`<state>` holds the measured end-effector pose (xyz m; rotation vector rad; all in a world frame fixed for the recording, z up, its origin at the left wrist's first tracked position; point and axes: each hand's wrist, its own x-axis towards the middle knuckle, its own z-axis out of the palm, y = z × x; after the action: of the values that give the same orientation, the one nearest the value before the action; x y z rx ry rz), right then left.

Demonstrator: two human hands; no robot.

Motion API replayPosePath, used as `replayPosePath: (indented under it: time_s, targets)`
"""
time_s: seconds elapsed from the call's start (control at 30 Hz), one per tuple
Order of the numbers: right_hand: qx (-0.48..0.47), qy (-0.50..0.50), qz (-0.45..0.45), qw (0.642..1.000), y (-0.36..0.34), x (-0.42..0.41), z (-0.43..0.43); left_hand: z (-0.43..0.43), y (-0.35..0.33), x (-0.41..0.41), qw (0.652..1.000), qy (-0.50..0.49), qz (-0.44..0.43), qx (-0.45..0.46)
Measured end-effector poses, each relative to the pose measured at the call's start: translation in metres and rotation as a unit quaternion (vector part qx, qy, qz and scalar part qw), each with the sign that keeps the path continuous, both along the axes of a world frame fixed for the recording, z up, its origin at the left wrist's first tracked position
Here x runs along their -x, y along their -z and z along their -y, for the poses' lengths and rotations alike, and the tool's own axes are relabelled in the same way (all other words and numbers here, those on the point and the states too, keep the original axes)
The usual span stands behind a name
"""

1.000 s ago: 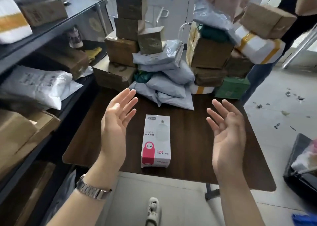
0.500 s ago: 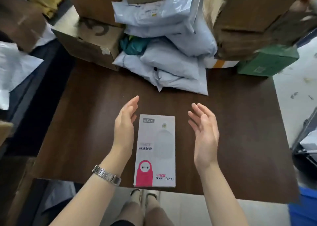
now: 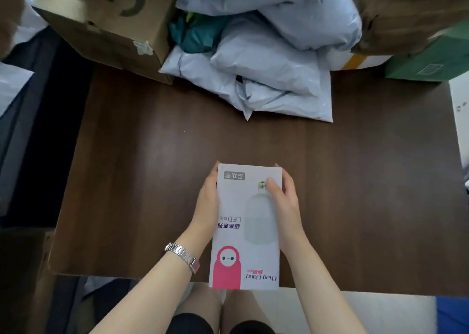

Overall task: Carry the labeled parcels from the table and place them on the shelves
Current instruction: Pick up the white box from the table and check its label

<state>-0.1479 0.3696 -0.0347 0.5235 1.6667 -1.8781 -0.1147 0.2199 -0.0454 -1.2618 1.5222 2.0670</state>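
Observation:
A white LED bulb box (image 3: pixel 243 245) with a pink cartoon figure lies at the near edge of the dark brown table (image 3: pixel 142 181). My left hand (image 3: pixel 206 201) presses flat against its left side, and a metal watch is on that wrist. My right hand (image 3: pixel 284 201) grips the right side, with the thumb lying over the top face. Both hands clasp the far half of the box. Whether the box is lifted off the table I cannot tell.
Pale blue mailer bags (image 3: pixel 274 62) are piled at the table's far side. A cardboard box (image 3: pixel 106 21) stands far left, more brown boxes (image 3: pixel 406 14) and a green box (image 3: pixel 431 62) far right. Dark shelving (image 3: pixel 25 120) runs along the left.
My open hands came down and closed in from both sides until they clasped the box. The view tilted down and moved closer to the table.

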Motion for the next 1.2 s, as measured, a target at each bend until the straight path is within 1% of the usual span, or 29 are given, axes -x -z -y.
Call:
replayPosePath:
  time_s: [0.13, 0.23, 0.33, 0.43, 0.53, 0.63, 0.73, 0.8, 0.87, 0.9, 1.0, 1.07, 1.13, 1.2]
  targets:
    - [0.011, 0.030, -0.056, 0.998, -0.034, 0.021, 0.008, 0.012, -0.037, 0.026, 0.997, 0.017, -0.062, 0.032]
    - [0.027, 0.035, -0.113, 0.993, -0.078, 0.042, 0.015, 0.019, -0.084, 0.050, 0.990, 0.031, -0.127, 0.059]
    - [0.062, 0.027, -0.172, 0.983, -0.130, 0.059, 0.020, 0.026, -0.136, 0.068, 0.976, 0.024, -0.200, 0.079]
    - [0.102, 0.014, -0.244, 0.964, -0.184, 0.066, 0.024, 0.032, -0.187, 0.076, 0.960, 0.019, -0.271, 0.071]
    - [0.118, 0.011, -0.308, 0.944, -0.234, 0.062, 0.025, 0.034, -0.240, 0.074, 0.936, 0.015, -0.349, 0.041]
    - [0.120, 0.020, -0.342, 0.932, -0.269, 0.055, 0.025, 0.036, -0.276, 0.068, 0.915, 0.030, -0.401, 0.030]
    - [0.132, 0.031, -0.352, 0.926, -0.284, 0.046, 0.022, 0.042, -0.294, 0.057, 0.915, 0.053, -0.398, 0.036]
    - [0.150, 0.052, -0.335, 0.929, -0.288, 0.040, 0.018, 0.048, -0.293, 0.049, 0.915, 0.067, -0.383, 0.107]
    - [0.157, 0.074, -0.287, 0.942, -0.289, 0.037, 0.012, 0.054, -0.288, 0.037, 0.917, 0.048, -0.356, 0.175]
    - [0.153, 0.079, -0.263, 0.949, -0.288, 0.036, 0.010, 0.055, -0.285, 0.031, 0.921, 0.040, -0.339, 0.188]
    - [0.142, 0.071, -0.239, 0.958, -0.282, 0.029, 0.008, 0.051, -0.275, 0.017, 0.932, 0.044, -0.311, 0.179]
    - [0.165, 0.056, -0.226, 0.958, -0.280, 0.022, 0.011, 0.048, -0.273, 0.014, 0.932, 0.038, -0.313, 0.177]
    - [0.162, 0.035, -0.248, 0.954, -0.275, 0.018, 0.012, 0.047, -0.276, 0.013, 0.930, 0.045, -0.318, 0.177]
    - [0.132, 0.043, -0.257, 0.956, -0.272, 0.020, 0.009, 0.050, -0.284, 0.014, 0.933, 0.083, -0.315, 0.155]
